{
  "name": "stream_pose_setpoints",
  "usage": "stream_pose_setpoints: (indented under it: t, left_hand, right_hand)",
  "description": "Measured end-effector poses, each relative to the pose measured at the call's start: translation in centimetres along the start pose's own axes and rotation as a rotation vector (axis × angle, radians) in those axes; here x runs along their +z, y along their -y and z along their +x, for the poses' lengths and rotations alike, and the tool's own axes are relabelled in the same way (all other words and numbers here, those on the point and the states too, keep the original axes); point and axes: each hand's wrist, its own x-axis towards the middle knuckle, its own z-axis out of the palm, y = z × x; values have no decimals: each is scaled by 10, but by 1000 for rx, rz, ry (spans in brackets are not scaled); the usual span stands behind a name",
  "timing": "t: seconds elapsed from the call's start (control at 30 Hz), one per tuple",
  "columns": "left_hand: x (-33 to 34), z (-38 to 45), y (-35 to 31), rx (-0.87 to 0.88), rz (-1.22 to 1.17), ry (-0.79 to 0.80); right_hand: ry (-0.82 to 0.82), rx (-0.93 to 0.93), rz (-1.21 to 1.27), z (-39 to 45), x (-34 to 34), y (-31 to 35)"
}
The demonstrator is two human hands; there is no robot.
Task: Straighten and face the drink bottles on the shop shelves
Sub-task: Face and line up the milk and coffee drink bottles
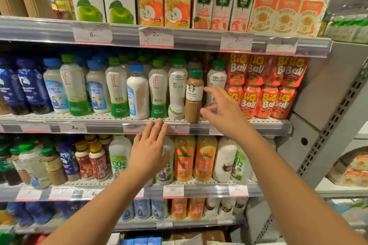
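latte bottle (193,96) upright | right hand (223,113) beside, fingers spread

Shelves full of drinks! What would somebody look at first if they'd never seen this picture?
Probably the brown coffee bottle with a green cap, standing at the front edge of the middle shelf among pale coconut drinks. The right hand reaches toward it with spread fingers, not touching it as far as I can tell, while the left hand is open lower down. The bright red Big Ball packs stacked to the right also jump out.
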Motion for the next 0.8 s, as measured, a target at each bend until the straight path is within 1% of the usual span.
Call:
stream_pose_setpoints:
  t: [0.23, 0.3, 0.4, 0.47, 0.57, 0.67, 0.8]
  left_hand:
    - [2, 2, 7, 23, 25, -14]
    - [3, 2, 8, 24, 30, -20]
    - [4, 2, 8, 20, 24, -18]
    - [5, 2, 7, 19, 24, -17]
    - [4, 2, 5, 9, 23, -10]
    - [3, 1, 3, -5, 21, -10]
    - [2, 1, 1, -17, 24, -1]
  right_hand:
    - [-122, -17, -136, 54, 2, 22]
    - [-129, -6, -179, 66, 5, 25]
    - [-95, 6, -248, 78, 10, 29]
    - [-112, 16, -290, 84, 11, 31]
    - [-157, 48, -306, 90, 12, 31]
    - [-156, 47, -317, 92, 12, 28]
    - [-117, 51, -200, 90, 7, 22]
